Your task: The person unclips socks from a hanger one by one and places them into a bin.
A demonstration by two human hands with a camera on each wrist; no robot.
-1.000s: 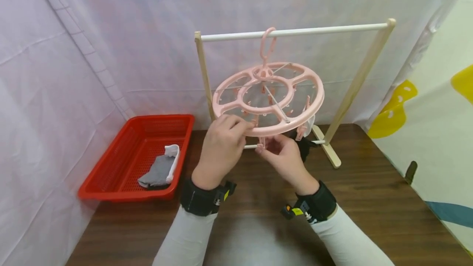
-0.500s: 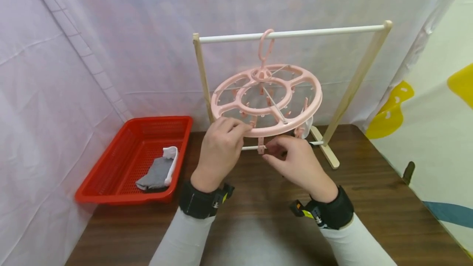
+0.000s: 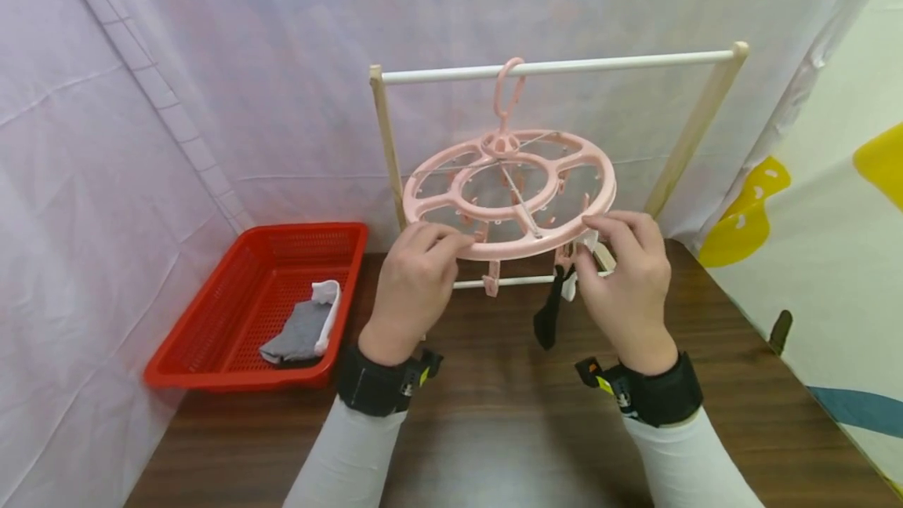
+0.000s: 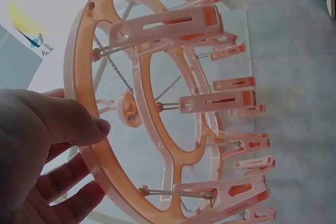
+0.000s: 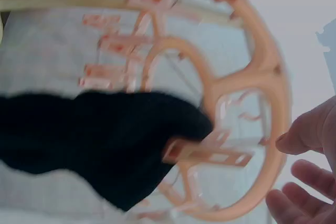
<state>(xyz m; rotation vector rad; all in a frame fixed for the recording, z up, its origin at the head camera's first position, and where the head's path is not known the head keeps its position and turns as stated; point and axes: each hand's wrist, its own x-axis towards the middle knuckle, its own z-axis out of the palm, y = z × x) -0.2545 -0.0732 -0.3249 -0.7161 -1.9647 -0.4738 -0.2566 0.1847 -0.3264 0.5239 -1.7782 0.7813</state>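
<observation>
A pink round clip hanger (image 3: 504, 245) hangs by its hook from a white rail. My left hand (image 3: 416, 281) pinches its near-left rim, with thumb (image 4: 79, 124) and fingers on opposite sides. At the near-right rim, my right hand (image 3: 628, 288) touches the edge with its fingertips, the thumb and fingers apart. Just left of it a black sock (image 3: 549, 316) hangs from a pink clothes peg (image 5: 210, 153). A white cloth piece (image 3: 570, 287) hangs behind the sock, mostly hidden. Another peg (image 3: 491, 279) dangles below the front rim, holding nothing.
A red basket (image 3: 165, 371) stands on the left of the brown table (image 3: 487, 414), with a grey and white cloth item (image 3: 303, 328) inside. The wooden-ended rack (image 3: 384, 147) stands behind the hanger, against white sheeting.
My right hand has left the front peg and moved right to the rim, bringing the black sock into clear view. My left hand has stayed on the rim.
</observation>
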